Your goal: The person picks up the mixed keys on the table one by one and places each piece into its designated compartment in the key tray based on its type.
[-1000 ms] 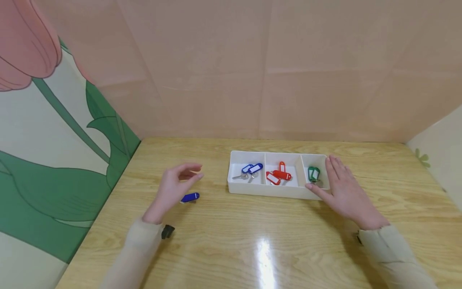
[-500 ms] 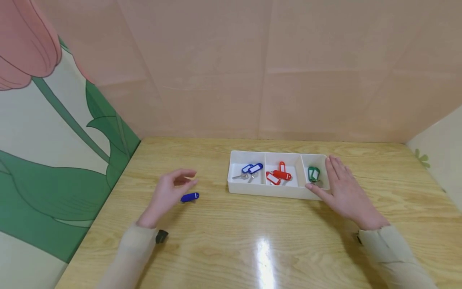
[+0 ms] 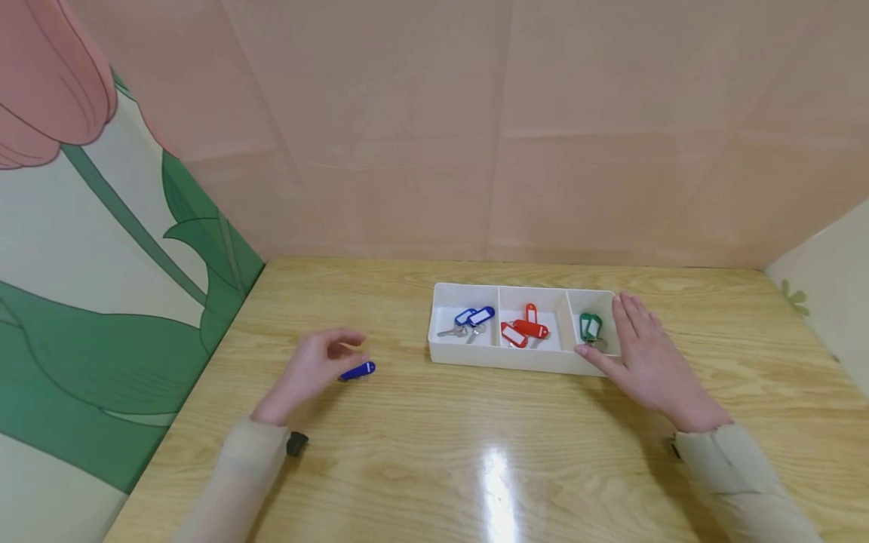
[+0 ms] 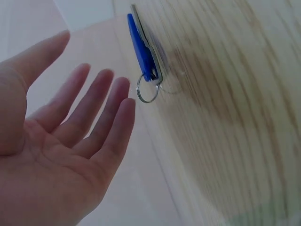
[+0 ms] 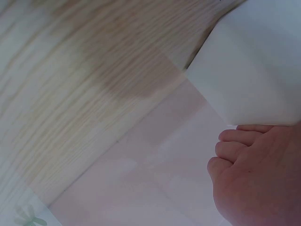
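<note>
My left hand [image 3: 315, 369] hovers with loosely bent fingers and parted thumb beside a blue key tag [image 3: 357, 371] on the table. In the left wrist view the palm [image 4: 61, 160] holds nothing, and the blue key tag [image 4: 141, 49] shows its metal key and split ring. My right hand [image 3: 648, 362] rests against the right end of a white three-compartment tray [image 3: 502, 357], thumb at the front rim and fingers along the end wall. The tray holds blue key tags [image 3: 480, 316] with keys on the left, red key tags [image 3: 530, 329] in the middle and green key tags [image 3: 591, 326] on the right.
The wooden table [image 3: 421, 452] meets a pinkish covered wall [image 3: 489, 151] behind the tray. A wall with painted leaves [image 3: 115, 362] borders the left side. Small black devices [image 3: 296, 443] sit at the wrists.
My left hand has drawn back and lower, down and to the left, close beside the blue key tag. The right hand and tray stay in place.
</note>
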### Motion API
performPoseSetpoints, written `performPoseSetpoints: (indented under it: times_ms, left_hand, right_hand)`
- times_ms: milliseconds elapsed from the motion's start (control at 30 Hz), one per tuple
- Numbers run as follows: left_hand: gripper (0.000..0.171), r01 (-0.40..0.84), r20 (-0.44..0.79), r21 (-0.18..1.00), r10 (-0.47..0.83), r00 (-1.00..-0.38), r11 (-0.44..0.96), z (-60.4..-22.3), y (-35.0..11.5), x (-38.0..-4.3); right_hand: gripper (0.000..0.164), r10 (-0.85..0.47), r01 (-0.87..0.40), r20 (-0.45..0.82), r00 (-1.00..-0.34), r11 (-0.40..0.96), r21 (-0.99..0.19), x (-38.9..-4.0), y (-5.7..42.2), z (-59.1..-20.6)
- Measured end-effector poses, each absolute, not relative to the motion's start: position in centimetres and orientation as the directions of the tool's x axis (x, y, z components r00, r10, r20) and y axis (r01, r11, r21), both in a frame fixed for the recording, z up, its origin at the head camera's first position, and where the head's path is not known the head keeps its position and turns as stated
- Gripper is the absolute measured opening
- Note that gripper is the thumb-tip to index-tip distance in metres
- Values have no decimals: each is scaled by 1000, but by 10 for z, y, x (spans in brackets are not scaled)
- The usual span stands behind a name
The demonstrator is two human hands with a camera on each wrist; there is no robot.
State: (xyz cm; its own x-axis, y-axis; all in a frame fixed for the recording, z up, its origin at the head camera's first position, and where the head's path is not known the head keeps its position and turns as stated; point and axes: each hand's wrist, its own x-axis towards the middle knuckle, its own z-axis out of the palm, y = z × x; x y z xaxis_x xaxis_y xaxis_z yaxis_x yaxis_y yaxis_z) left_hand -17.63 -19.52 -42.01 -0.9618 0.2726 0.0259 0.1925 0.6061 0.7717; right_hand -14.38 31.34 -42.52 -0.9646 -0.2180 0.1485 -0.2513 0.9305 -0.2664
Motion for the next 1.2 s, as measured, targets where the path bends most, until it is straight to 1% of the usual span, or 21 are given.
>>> performPoseSetpoints:
  times_ms: [200, 433, 567, 733, 1033, 1200]
  left_hand:
    - [38, 174, -34, 755, 303, -953, 632, -426, -199, -180]
    - [35, 152, -88, 757, 331, -940, 635, -428, -198, -182]
    - [32, 176, -88, 760, 368, -926, 626, -431, -199, -182]
    - [34, 219, -82, 731, 401, -912, 646, -432, -199, -182]
    - [29, 202, -119, 705, 394, -911, 680, -430, -197, -183]
    - [24, 164, -143, 702, 362, -921, 693, -429, -196, -183]
  right_hand:
    - [104, -218, -251, 148, -965, 929, -273, -143, 312, -423]
    - [104, -217, -247, 134, -967, 928, -280, -142, 311, -421]
    - [104, -217, -247, 135, -967, 928, -277, -143, 311, -422]
    - [104, -219, -250, 137, -966, 930, -270, -143, 312, -422]
    - [104, -221, -252, 140, -965, 930, -269, -144, 312, -422]
    - [104, -219, -249, 136, -966, 929, -273, -143, 313, -422]
